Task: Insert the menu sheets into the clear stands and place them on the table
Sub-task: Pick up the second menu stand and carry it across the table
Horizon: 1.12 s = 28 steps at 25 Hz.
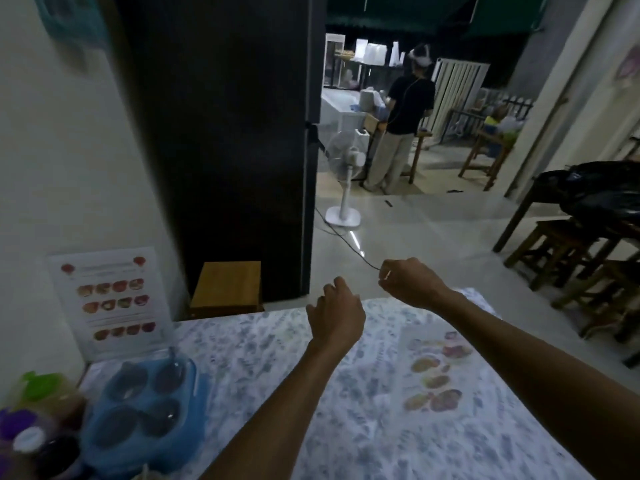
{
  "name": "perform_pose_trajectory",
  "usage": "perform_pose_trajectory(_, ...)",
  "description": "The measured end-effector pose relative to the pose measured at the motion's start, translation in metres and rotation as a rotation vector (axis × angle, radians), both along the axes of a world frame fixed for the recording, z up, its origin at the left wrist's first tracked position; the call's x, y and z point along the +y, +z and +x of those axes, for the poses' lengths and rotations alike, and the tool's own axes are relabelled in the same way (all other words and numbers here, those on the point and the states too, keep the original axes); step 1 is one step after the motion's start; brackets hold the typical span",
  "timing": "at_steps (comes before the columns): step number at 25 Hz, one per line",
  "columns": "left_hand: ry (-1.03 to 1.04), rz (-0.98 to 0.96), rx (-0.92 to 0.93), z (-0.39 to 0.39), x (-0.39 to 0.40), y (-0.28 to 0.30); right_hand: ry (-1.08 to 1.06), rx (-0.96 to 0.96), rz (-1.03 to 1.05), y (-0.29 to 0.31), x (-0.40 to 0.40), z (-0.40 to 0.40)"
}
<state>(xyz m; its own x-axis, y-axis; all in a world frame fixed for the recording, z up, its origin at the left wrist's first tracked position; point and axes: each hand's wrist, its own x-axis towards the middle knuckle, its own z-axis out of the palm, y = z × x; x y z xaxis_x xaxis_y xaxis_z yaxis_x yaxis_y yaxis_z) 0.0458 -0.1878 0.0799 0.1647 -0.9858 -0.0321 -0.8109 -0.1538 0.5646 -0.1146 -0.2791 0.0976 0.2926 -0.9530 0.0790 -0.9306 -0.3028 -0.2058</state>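
A menu sheet with food photos stands upright in a clear stand (114, 303) at the table's far left, against the wall. A second menu sheet (436, 372) lies flat on the flowered tablecloth (270, 348) at the right. My left hand (337, 313) hovers over the table's far edge, seen from the back with its fingers curled down. My right hand (408, 280) is raised a little further out, thumb and fingers pinched together with a small pale glint at the tips. Whether either hand holds something clear is not visible.
A blue condiment tray (194, 393) with dark cups and several bottles (41, 410) fill the near left corner. Beyond the table are a wooden stool (227, 287), a black fridge (221, 133), a floor fan (346, 188) and, at right, dark stools (561, 251). A person (401, 116) stands far back.
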Motion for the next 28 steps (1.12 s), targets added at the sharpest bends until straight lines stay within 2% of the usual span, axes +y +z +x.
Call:
perform_pose_trajectory(2, -0.037, 0.001, 0.004, -0.045, 0.000, -0.001, 0.019, -0.005, -0.005, 0.007, 0.004, -0.052)
perform_pose_trajectory(6, -0.093, 0.108, 0.164, -0.105, 0.008, -0.021, -0.027, -0.125, 0.016, 0.003, 0.014, -0.154)
perform_pose_trajectory(10, 0.020, 0.104, 0.309, -0.129, 0.026, -0.050, -0.014, -0.343, 0.342, -0.039, 0.038, -0.218)
perform_pose_trajectory(12, 0.091, 0.046, 0.340, -0.132, 0.032, -0.059, -0.018, -0.424, 0.393, -0.066, 0.048, -0.226)
perform_pose_trajectory(16, 0.182, 0.033, 0.262, -0.134, 0.025, -0.066, -0.101, -0.579, 0.317, -0.098, 0.051, -0.230)
perform_pose_trajectory(20, 0.146, -0.010, 0.239, -0.141, 0.011, -0.063, -0.069, -0.579, 0.277, -0.098, 0.045, -0.240)
perform_pose_trajectory(28, -0.007, -0.171, 0.303, -0.219, -0.071, -0.031, -0.214, -0.531, 0.071, -0.053, -0.012, -0.321)
